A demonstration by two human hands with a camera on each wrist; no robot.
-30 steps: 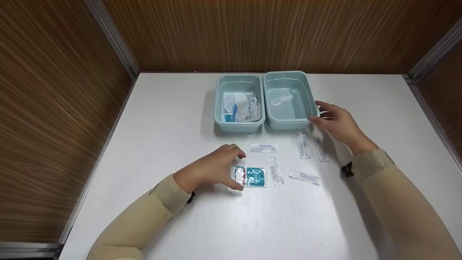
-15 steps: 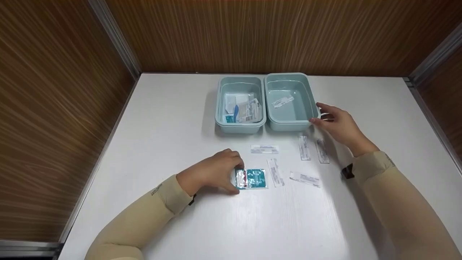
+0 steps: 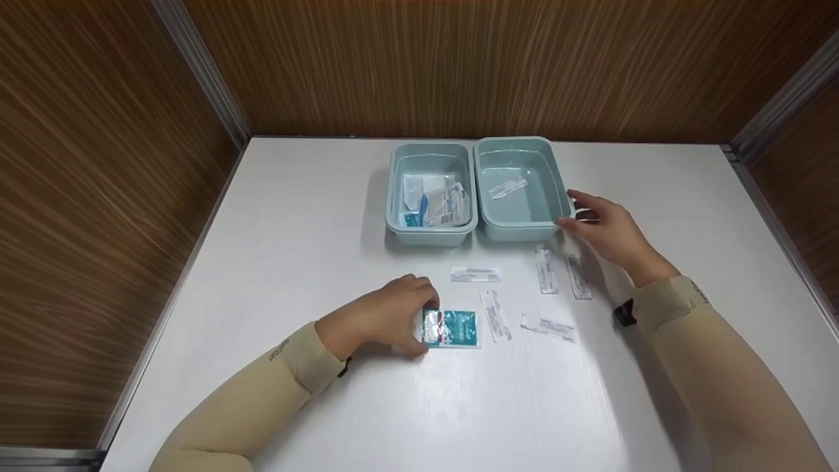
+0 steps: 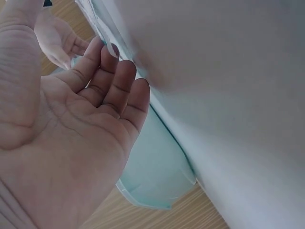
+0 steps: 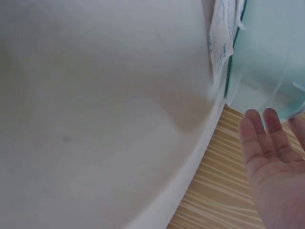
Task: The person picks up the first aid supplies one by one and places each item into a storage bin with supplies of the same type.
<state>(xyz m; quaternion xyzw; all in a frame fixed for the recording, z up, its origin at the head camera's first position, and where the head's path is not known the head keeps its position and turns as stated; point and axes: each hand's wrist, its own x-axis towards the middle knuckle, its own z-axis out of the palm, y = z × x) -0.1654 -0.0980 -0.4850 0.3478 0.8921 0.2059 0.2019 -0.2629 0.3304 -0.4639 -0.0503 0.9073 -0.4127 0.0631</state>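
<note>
On the white table, my left hand [image 3: 393,318] has its thumb and fingertips at the left edges of a flat teal-and-silver packet [image 3: 461,328], gripping it. In the left wrist view, the fingers [image 4: 136,102] are curled toward the packet, which lies partly behind them. Farther off, my right hand [image 3: 609,233] holds the right-hand light-blue bin [image 3: 524,233] near its front right corner, thumb on the rim and index finger along the side. The right wrist view shows the other fingers [image 5: 257,143] loosely extended beside the bin. One white wrapped strip [image 3: 507,188] lies inside that bin.
Alongside stands a second light-blue bin [image 3: 429,237], holding a printed white packet [image 3: 448,204], a blue-handled item [image 3: 423,208] and other packets. Several white wrapped strips, such as this strip [image 3: 475,275], lie between the hands. Wood-grain panels [image 3: 393,65] enclose the table.
My left thumb and fingers have closed in on the teal-and-silver packet and now grip its edges. The right hand keeps its place at the bin.
</note>
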